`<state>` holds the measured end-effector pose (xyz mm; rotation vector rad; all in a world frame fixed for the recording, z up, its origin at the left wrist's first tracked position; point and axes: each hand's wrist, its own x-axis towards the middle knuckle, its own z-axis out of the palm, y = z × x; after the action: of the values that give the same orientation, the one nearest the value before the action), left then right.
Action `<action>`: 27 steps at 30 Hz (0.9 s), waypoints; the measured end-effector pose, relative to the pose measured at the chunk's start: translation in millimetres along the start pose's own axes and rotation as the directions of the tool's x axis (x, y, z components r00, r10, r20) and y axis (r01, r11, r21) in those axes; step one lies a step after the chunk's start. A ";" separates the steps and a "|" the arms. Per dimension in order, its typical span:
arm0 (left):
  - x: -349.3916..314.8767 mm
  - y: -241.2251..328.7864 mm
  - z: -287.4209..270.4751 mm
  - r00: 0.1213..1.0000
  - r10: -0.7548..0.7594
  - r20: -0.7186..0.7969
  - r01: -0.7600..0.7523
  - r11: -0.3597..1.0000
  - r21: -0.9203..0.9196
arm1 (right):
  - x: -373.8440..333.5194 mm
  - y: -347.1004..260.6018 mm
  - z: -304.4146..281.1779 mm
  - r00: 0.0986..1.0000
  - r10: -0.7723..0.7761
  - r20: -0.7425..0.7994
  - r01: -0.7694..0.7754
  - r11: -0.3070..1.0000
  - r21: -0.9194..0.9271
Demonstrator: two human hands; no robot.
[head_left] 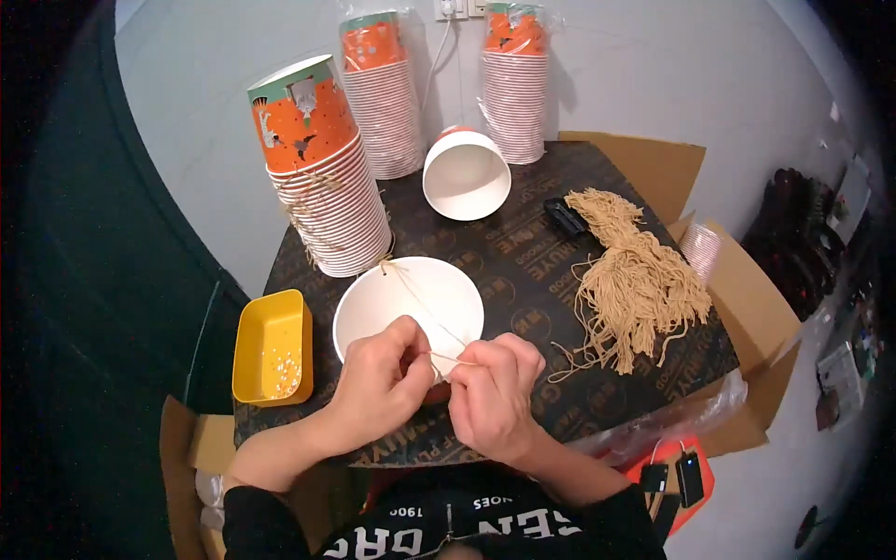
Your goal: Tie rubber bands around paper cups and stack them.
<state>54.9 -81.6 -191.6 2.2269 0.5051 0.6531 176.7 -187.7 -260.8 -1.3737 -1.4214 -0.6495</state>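
Observation:
A white-lined paper bucket [387, 308] stands in front of me with its mouth up. Tied at its far rim, a tan string [427, 306] runs across the opening toward my fingers. At the near rim my left hand [383, 378] pinches the string between thumb and forefinger. My right hand [495, 387] is closed on the same string just beside it, and a short length stretches between the two hands. My fingertips hide the near rim where the string meets it.
Stacked paper buckets [331, 205] with strings stand at left, with two wrapped stacks [383, 112] behind. Another bucket [467, 177] lies on its side. A yellow tray [271, 345] holds small white bits. Cut strings [644, 289] lie beside a black clip [566, 217]. Cardboard boxes [747, 289] flank the table.

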 end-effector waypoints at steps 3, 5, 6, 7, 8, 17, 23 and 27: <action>2.8 -2.5 2.0 0.995 0.032 -0.089 -0.021 0.992 0.122 | -5.4 5.4 -1.3 0.999 -0.039 -0.002 0.039 0.997 0.069; 3.2 -4.6 3.1 0.996 0.031 -0.079 -0.017 0.986 0.167 | -7.4 10.0 0.5 0.998 -0.057 0.007 0.056 0.994 0.095; 3.1 -4.4 3.2 0.996 0.030 -0.079 -0.017 0.986 0.168 | -7.4 11.4 0.5 0.997 -0.076 0.016 0.074 0.990 0.122; 3.3 -4.1 3.2 0.997 0.022 -0.077 -0.009 0.987 0.161 | -6.4 12.4 -1.0 0.997 -0.076 0.015 0.074 0.990 0.123; 3.9 -4.2 3.2 0.997 0.013 -0.075 -0.001 0.988 0.152 | -4.8 13.9 -2.6 0.997 -0.073 0.038 0.067 0.989 0.134; 0.2 -5.3 3.6 0.987 0.135 -0.081 -0.115 0.970 0.215 | -0.2 14.1 -2.1 0.998 0.001 0.060 -0.012 0.983 0.185; -5.9 -4.1 0.2 0.975 0.217 -0.039 -0.190 0.918 0.348 | 4.7 8.6 3.2 0.997 0.078 -0.006 -0.074 0.971 0.229; -9.3 -4.1 -1.4 0.969 0.244 -0.037 -0.215 0.908 0.360 | 5.2 6.5 7.0 0.991 0.123 -0.060 -0.105 0.963 0.248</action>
<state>46.1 -83.2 -196.5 2.6366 0.4296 0.8316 181.6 -178.0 -260.2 -1.2138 -1.3047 -0.4308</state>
